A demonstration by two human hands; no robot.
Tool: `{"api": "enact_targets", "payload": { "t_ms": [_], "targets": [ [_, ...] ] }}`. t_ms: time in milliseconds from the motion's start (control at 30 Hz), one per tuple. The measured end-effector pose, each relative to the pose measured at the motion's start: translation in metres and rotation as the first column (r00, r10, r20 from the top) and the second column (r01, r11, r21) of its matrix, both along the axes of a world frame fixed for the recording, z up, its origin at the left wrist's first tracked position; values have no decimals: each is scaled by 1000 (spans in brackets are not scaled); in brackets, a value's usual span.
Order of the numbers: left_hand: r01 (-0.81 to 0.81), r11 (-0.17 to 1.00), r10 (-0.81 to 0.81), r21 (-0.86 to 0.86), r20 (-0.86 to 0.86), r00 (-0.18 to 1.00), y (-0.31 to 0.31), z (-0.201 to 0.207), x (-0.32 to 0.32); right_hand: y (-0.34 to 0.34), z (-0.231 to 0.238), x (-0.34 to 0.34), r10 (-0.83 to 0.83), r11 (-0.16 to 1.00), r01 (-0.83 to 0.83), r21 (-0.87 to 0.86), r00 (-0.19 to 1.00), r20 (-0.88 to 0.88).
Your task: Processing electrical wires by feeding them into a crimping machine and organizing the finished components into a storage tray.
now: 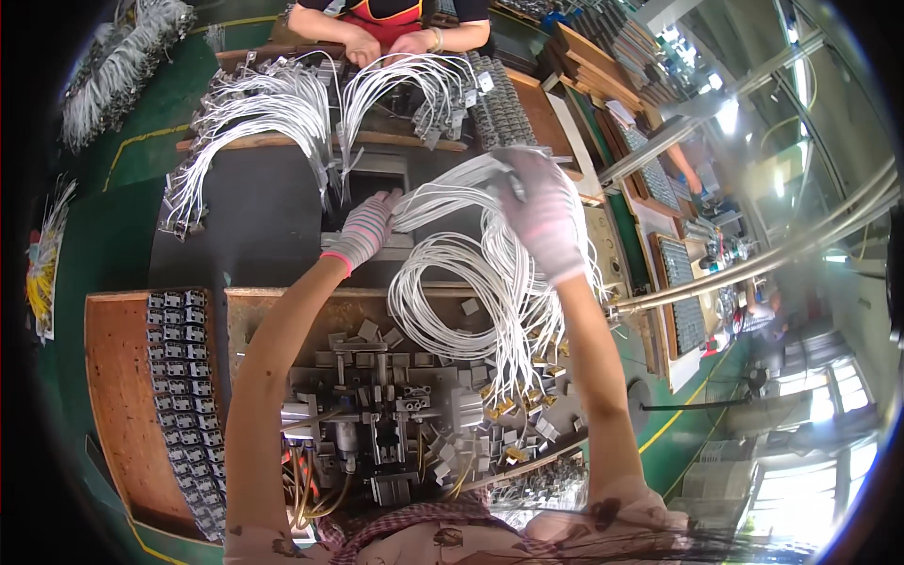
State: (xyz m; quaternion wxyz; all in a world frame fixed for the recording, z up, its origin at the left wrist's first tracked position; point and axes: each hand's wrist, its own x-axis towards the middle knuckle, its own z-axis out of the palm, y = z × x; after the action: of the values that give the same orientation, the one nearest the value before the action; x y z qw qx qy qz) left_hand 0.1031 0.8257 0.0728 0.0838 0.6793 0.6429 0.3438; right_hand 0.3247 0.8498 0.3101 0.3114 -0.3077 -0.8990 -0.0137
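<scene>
My left hand (365, 232), in a striped glove, is closed on the near end of a bundle of white cables (452, 193). The bundle arches to the right from that hand. My right hand (544, 209), gloved too, is over the bundle's far bend. Motion blurs its fingers, so its grip cannot be made out. Below the hands lies a coil of white cables (443, 282), with small brass-coloured connectors (513, 405) at the lower ends. Under my arms stands a metal fixture (381, 405) with several loose grey metal pieces around it.
Across the bench a person's hands (381, 42) work behind two fans of white cables (254, 113). At my left is a wooden tray (118, 395) beside rows of small metal-and-black parts (184, 395). A bent metal rail (753, 268) runs along the right.
</scene>
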Motion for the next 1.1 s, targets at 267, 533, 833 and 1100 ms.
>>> {"api": "enact_targets", "payload": {
  "t_ms": [267, 533, 833, 1100],
  "targets": [
    [18, 997, -11, -74, 99, 995, 8, 26, 40, -26, -68, 66, -295, 955, 277, 104, 910, 292],
    [93, 971, -106, -219, -45, 993, 9, 32, 28, -2, -80, 60, -292, 949, 311, -51, 930, 223],
    [60, 993, -51, 103, -85, 995, -155, 153, 2, -108, -14, 116, -74, 990, 59, -131, 991, -112],
    [383, 598, 189, -704, 588, 787, -513, 193, 31, -372, -188, 290, -522, 798, 127, -589, 634, -571]
  ]
}}
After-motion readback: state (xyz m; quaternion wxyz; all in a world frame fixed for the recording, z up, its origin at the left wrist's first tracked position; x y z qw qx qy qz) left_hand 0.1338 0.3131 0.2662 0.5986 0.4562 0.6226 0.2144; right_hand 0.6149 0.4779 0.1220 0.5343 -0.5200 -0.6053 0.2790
